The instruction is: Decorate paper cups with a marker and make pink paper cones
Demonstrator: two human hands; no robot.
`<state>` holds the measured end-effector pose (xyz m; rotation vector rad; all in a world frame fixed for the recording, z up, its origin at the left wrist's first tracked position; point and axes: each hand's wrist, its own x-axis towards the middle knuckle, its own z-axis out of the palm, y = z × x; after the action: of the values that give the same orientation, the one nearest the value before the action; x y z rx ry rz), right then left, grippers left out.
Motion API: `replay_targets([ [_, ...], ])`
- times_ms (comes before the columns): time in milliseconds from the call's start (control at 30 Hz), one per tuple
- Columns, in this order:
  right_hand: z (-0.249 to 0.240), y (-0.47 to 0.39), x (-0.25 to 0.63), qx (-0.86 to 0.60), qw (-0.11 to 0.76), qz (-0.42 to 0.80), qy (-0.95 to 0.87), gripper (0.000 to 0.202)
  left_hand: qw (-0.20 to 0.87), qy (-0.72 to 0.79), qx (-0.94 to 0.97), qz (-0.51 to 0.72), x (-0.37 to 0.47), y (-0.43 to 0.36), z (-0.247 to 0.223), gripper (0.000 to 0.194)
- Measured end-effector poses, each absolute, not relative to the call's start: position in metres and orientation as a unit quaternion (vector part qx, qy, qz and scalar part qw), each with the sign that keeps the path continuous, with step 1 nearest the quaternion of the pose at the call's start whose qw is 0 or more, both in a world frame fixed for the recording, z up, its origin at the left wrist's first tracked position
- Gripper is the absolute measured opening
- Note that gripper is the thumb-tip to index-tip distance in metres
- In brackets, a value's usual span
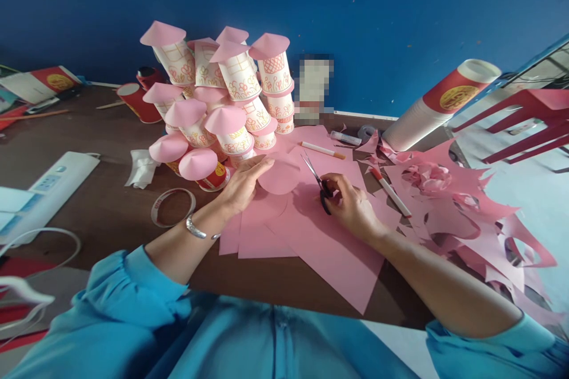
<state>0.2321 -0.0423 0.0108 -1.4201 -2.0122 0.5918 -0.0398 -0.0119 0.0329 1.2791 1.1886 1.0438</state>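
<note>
Between the thumb and fingers of my left hand (pixel 246 182) is a round pink paper disc (pixel 280 176), held above the sheets. My right hand (pixel 351 204) grips a pair of scissors (pixel 316 173) by the dark handles, its blades slightly parted and pointing up and left, a little apart from the disc. Pink paper sheets (pixel 338 266) lie overlapping on the table beneath both hands. Just beyond my left hand stand stacked paper cups (pixel 240 80) with drawn flowers and pink cone roofs (pixel 226 120).
Pink paper scraps (pixel 471 225) are heaped at the right. Beside them leans a tall stack of paper cups (pixel 440 103). Markers (pixel 322 150) lie near the back. A tape roll (pixel 173 207), crumpled tissue (pixel 142 167) and a power strip (pixel 53 189) are on the left.
</note>
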Motion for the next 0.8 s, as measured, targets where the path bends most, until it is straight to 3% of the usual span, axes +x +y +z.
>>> replay_targets([
  [200, 0.007, -0.038, 0.233, -0.509, 0.315, 0.294, -0.745, 0.031, 0.612, 0.439, 0.483, 0.447, -0.035, -0.01, 0.021, 0.031],
  [633, 0.013, -0.035, 0.226, -0.499, 0.434, 0.47, -0.585, 0.05, 0.608, 0.435, 0.488, 0.451, -0.031, -0.014, 0.019, 0.029],
  [800, 0.018, -0.04, 0.219, -0.46, 0.438, 0.55, -0.542, 0.054, 0.615, 0.446, 0.485, 0.433, -0.026, -0.017, 0.02, 0.034],
])
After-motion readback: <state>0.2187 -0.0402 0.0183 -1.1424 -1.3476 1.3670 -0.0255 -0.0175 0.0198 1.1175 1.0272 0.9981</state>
